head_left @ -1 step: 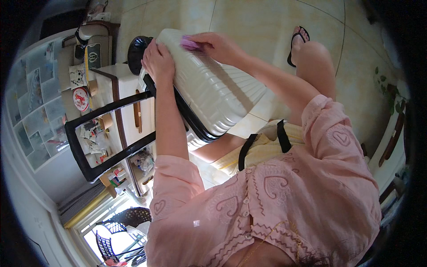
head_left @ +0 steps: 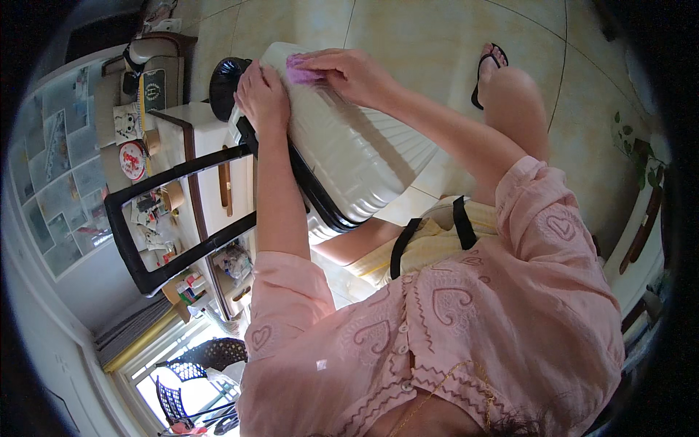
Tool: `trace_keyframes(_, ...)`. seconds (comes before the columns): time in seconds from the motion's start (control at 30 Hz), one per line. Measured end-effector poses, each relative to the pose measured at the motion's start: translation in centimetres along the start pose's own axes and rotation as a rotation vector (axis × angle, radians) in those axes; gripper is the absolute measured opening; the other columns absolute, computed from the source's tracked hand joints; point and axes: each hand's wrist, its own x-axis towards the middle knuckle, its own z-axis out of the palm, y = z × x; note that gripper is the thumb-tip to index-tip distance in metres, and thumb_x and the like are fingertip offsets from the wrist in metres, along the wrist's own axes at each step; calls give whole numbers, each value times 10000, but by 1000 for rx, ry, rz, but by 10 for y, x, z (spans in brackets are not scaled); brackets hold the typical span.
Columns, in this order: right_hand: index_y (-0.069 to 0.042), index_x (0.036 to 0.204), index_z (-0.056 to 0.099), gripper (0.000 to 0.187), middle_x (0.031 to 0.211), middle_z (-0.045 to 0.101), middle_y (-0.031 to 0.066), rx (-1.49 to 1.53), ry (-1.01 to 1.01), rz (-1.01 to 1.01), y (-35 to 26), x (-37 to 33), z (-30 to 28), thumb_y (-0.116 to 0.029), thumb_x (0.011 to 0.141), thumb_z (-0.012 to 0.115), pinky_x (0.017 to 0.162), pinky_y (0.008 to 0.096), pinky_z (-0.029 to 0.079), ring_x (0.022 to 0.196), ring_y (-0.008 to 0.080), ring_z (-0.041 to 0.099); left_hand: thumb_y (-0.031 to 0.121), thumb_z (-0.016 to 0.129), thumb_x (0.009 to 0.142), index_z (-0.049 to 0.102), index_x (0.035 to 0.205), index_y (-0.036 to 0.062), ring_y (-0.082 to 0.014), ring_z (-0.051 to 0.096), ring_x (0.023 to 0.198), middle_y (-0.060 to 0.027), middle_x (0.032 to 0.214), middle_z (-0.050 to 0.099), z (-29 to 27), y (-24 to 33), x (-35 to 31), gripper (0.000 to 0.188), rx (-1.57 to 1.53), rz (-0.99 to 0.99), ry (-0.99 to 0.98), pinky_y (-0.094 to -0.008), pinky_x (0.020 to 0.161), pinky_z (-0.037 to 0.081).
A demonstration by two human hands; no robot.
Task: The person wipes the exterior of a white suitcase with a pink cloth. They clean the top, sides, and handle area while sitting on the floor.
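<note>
A cream-white hard-shell suitcase (head_left: 349,156) with ribbed sides stands tilted before me. Its black telescopic handle (head_left: 189,266) is pulled out toward the lower left. My left hand (head_left: 263,98) grips the suitcase's far left edge, its fingers curled over the rim. Pinched in my right hand (head_left: 353,75) is a crumpled purple cloth (head_left: 302,70), pressed against the shell near its far end. The shell's underside is out of sight.
Beside the suitcase is a black, shiny rounded bag-like thing (head_left: 227,89). A white drawer cabinet (head_left: 211,135) with cluttered top stands at left. My sandalled foot (head_left: 489,69) rests on the tiled floor (head_left: 429,36). A plant (head_left: 644,164) is at far right.
My right hand has slid a little to the left with the purple cloth along the shell. My left hand has shifted slightly to the right.
</note>
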Motion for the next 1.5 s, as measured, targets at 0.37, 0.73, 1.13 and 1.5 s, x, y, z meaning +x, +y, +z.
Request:
trace_keyframes(0.37,-49,1083,660,354,1005,673,166,-262,-327,467,47,-45,-10,36,764,531,769,370,501,874,346,640,367,374,963,526,1301,85,-280,431,1271,-118,1321,533,-4,-6,-3,466,15,-65,26,-447,1086,258)
trace_keyframes(0.73,-80,1050,691,370,1105,659,129,-14,-63,51,-24,-11,-17,74,742,554,879,346,513,1002,311,632,367,365,966,548,1271,23,-327,498,1206,-163,1274,568,-2,15,1,495,34,94,64,-411,1050,323)
trace_keyframes(1.13,-87,1044,685,315,989,657,188,-228,-271,542,47,-52,-14,-38,765,547,783,406,504,913,352,643,370,373,961,539,1282,80,-289,464,1244,-105,1289,561,0,-4,-6,463,35,-53,58,-490,1059,285)
trace_keyframes(1.5,-88,1043,684,297,994,658,177,-129,53,303,13,-21,-4,-37,786,544,787,394,506,898,355,632,344,384,957,529,1293,81,-294,448,1257,-112,1304,545,-5,19,-5,451,-1,19,27,-495,1062,279)
